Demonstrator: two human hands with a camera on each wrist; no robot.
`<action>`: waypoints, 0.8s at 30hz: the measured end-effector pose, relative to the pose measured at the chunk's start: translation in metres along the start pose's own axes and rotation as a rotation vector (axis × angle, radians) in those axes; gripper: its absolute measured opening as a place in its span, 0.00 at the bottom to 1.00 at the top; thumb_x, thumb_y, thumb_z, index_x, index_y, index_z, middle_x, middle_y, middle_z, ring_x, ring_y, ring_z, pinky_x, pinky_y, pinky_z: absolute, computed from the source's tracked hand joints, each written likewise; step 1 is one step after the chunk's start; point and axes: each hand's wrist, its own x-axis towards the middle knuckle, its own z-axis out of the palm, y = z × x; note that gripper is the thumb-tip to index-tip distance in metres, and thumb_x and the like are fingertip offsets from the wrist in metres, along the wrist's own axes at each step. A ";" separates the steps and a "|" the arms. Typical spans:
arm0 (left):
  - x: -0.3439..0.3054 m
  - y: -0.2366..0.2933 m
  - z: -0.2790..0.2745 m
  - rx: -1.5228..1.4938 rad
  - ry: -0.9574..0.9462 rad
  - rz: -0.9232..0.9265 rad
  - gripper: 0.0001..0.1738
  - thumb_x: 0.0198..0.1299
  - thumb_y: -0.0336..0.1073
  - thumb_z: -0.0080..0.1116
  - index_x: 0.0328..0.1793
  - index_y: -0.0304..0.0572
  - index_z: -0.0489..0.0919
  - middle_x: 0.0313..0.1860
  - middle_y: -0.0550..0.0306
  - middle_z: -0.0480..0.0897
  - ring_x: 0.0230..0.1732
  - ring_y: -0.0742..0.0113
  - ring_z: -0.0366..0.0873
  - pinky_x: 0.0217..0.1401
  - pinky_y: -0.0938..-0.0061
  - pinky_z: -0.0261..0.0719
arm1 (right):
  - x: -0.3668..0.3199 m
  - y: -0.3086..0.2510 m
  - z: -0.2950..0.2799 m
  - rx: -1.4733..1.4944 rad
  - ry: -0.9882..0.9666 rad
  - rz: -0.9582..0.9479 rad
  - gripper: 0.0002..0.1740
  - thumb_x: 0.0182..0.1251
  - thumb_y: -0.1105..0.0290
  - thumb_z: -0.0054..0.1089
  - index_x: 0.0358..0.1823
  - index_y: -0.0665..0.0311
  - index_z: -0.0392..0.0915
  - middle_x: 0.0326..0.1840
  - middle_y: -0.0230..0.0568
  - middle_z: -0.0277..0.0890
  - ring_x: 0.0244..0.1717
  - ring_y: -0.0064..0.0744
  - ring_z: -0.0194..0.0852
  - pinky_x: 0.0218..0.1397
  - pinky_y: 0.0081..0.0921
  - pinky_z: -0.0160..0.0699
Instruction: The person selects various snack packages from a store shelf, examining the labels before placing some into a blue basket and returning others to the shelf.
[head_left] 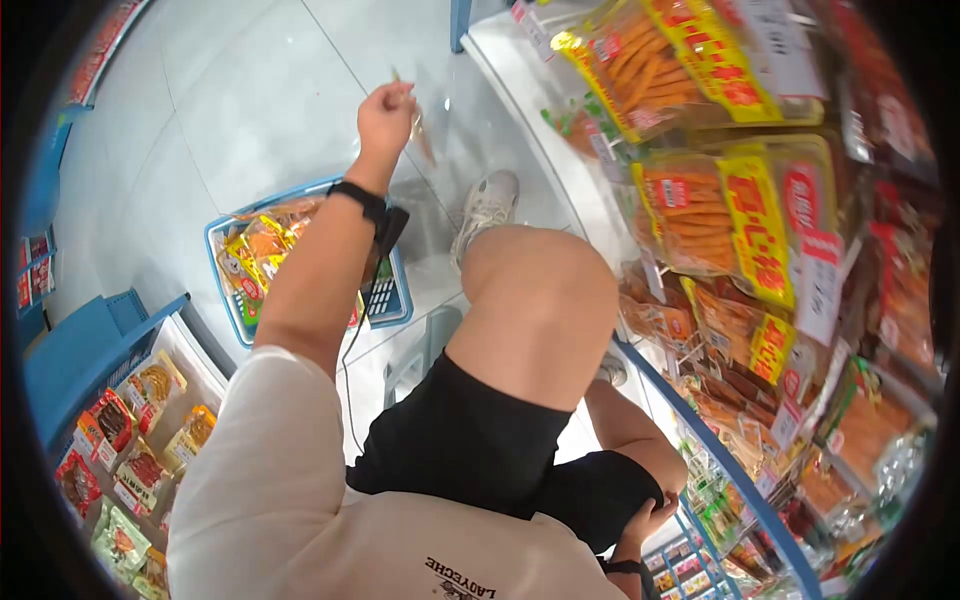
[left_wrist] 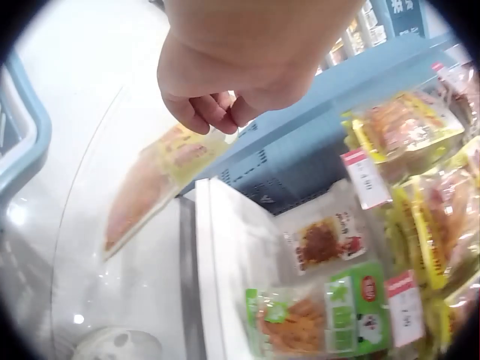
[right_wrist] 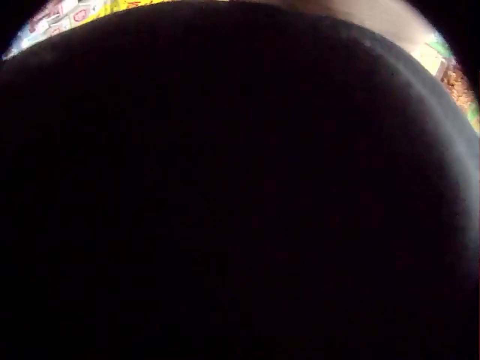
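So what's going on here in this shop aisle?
A person crouches in a shop aisle beside shelves of snack packets. Their left hand, stretched out above the floor, pinches a thin orange-and-yellow snack packet by its top edge. A blue basket with more packets stands on the floor below that arm. The right hand rests against the black shorts; its wrist view is dark.

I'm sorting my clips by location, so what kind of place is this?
Most likely a grocery or snack shop aisle. Shelves hold rows of sealed snack packets with price tags, a blue basket of packets sits on the tiled floor, and the left hand pinches one packet.
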 end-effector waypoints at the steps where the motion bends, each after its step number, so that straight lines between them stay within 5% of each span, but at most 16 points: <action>1: -0.013 0.014 -0.009 -0.045 -0.009 0.002 0.09 0.56 0.25 0.61 0.44 0.37 0.83 0.29 0.62 0.82 0.30 0.78 0.77 0.35 0.81 0.75 | -0.002 0.003 0.001 0.052 0.009 -0.032 0.32 0.57 0.59 0.51 0.61 0.72 0.62 0.58 0.59 0.63 0.60 0.57 0.62 0.68 0.48 0.58; 6: -0.093 0.115 -0.063 -0.223 -0.104 0.074 0.08 0.59 0.23 0.59 0.45 0.35 0.82 0.31 0.64 0.81 0.32 0.79 0.76 0.38 0.83 0.75 | -0.002 -0.007 0.003 0.190 0.028 -0.033 0.29 0.52 0.72 0.58 0.58 0.71 0.65 0.59 0.56 0.62 0.61 0.54 0.63 0.68 0.43 0.62; 9: -0.145 0.183 -0.091 -0.273 -0.163 0.081 0.08 0.61 0.24 0.60 0.46 0.35 0.81 0.32 0.64 0.81 0.34 0.79 0.76 0.39 0.83 0.75 | 0.001 -0.018 0.003 0.126 0.021 -0.224 0.28 0.53 0.74 0.61 0.57 0.70 0.67 0.59 0.54 0.64 0.61 0.51 0.66 0.66 0.40 0.66; 11: -0.175 0.224 -0.104 -0.321 -0.195 0.133 0.08 0.61 0.24 0.61 0.47 0.34 0.81 0.32 0.64 0.81 0.34 0.80 0.76 0.40 0.83 0.75 | 0.001 -0.086 -0.017 0.742 -0.295 -0.074 0.26 0.56 0.74 0.64 0.57 0.68 0.70 0.58 0.51 0.69 0.60 0.46 0.70 0.63 0.37 0.70; 17: -0.287 0.335 -0.124 -0.449 -0.503 0.240 0.07 0.60 0.23 0.62 0.45 0.35 0.81 0.35 0.63 0.82 0.36 0.79 0.77 0.42 0.82 0.75 | -0.020 -0.221 -0.054 0.795 -0.392 -0.736 0.34 0.53 0.69 0.70 0.63 0.66 0.68 0.62 0.52 0.71 0.62 0.46 0.71 0.61 0.36 0.72; 22: -0.380 0.392 -0.124 -0.519 -0.937 0.331 0.08 0.60 0.22 0.61 0.46 0.34 0.80 0.39 0.58 0.79 0.41 0.73 0.78 0.44 0.80 0.75 | -0.059 -0.274 -0.068 0.933 -0.319 -0.880 0.41 0.52 0.66 0.72 0.67 0.65 0.62 0.61 0.50 0.72 0.63 0.46 0.71 0.63 0.36 0.71; 24: -0.410 0.391 -0.115 -0.539 -1.082 0.264 0.08 0.61 0.19 0.59 0.46 0.32 0.80 0.42 0.56 0.78 0.45 0.71 0.78 0.49 0.78 0.76 | -0.065 -0.272 -0.053 1.177 -0.493 -0.938 0.41 0.52 0.66 0.72 0.67 0.65 0.60 0.58 0.49 0.73 0.58 0.42 0.74 0.60 0.33 0.73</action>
